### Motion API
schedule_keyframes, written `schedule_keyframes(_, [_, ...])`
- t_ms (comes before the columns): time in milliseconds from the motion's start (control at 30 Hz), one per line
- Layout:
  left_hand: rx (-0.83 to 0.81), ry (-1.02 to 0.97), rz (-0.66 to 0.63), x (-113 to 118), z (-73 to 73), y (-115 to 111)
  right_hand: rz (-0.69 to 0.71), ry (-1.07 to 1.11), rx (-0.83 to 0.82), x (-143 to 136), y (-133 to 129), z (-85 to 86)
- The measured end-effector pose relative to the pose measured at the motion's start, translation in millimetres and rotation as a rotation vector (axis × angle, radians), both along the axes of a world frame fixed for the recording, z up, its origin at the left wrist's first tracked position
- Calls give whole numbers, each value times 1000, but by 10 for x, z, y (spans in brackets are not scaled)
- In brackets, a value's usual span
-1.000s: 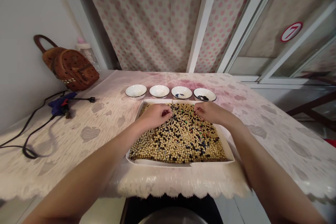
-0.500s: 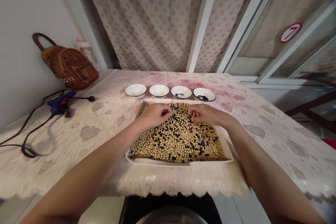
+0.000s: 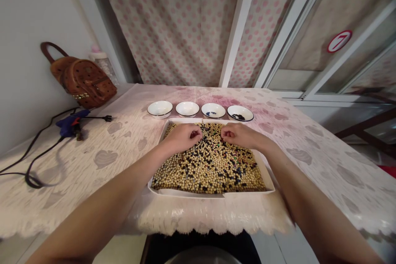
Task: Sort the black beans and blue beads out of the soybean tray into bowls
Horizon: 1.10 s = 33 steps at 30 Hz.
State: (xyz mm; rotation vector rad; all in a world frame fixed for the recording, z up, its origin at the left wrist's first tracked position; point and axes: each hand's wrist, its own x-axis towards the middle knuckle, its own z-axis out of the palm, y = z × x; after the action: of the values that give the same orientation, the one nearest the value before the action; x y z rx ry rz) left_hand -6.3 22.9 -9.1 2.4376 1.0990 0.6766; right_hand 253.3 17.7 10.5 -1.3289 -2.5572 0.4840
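A shallow white box (image 3: 268, 173) sits near the table's front edge, filled with small round beads (image 3: 201, 169), mostly tan with black, blue and a few green and red ones among them. Over its far left part, my left hand (image 3: 183, 137) has its fingers curled together. Across from it, my right hand (image 3: 239, 135) is closed too, fingertips low at the beads. Whatever either hand pinches is hidden or too small to name. Behind the box stand a bowl with black bits (image 3: 244, 111), a bowl with a few blue bits (image 3: 218, 108) and two white bowls (image 3: 187, 109), (image 3: 159, 109).
A blue glue gun (image 3: 69, 123) with a black cord and plug lies at the left of the patterned tablecloth (image 3: 130, 165). Behind it, a brown backpack (image 3: 88, 80) and a clear bottle (image 3: 103, 62) lean by the wall. A spotted curtain (image 3: 173, 24) hangs beyond the table.
The right hand's fingers have curled in more closely and shifted very slightly. The left hand stays nearly in place. The view has tipped slightly.
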Motion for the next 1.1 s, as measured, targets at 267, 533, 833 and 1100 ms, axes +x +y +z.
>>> schedule_keyframes(267, [-11, 17, 6, 7, 40, -20, -376, 231, 287, 425, 290, -92])
schedule_keyframes(533, [-13, 20, 4, 14, 66, -46, -582, 178, 354, 860, 512, -253])
schedule_keyframes(833, [-3, 19, 7, 7, 33, -29, -553, 469, 321, 598, 364, -69])
schedule_keyframes(1100, [-12, -14, -15, 2, 17, -12, -155, 246, 77, 15, 159, -174])
